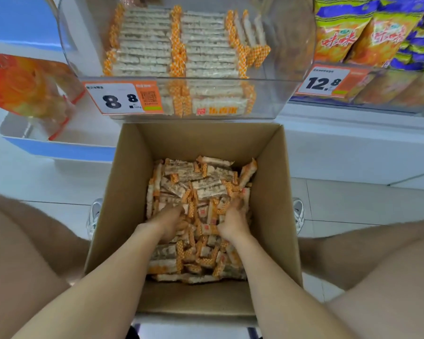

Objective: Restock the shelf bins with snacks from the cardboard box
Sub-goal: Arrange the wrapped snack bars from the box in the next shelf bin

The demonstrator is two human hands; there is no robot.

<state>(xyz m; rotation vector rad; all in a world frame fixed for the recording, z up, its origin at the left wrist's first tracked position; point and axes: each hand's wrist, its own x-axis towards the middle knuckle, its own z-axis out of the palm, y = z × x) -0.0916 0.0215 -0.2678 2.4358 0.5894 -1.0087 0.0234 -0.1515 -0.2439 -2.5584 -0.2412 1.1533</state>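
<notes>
the far clear bin point(291, 69) already looks mostly stocked; the near cardboard box point(123, 192) holds plenty of snack bars point(201, 182). left hand point(169, 223) and right hand point(233, 222) dig in, fingers buried, so grip can't be told.
</notes>
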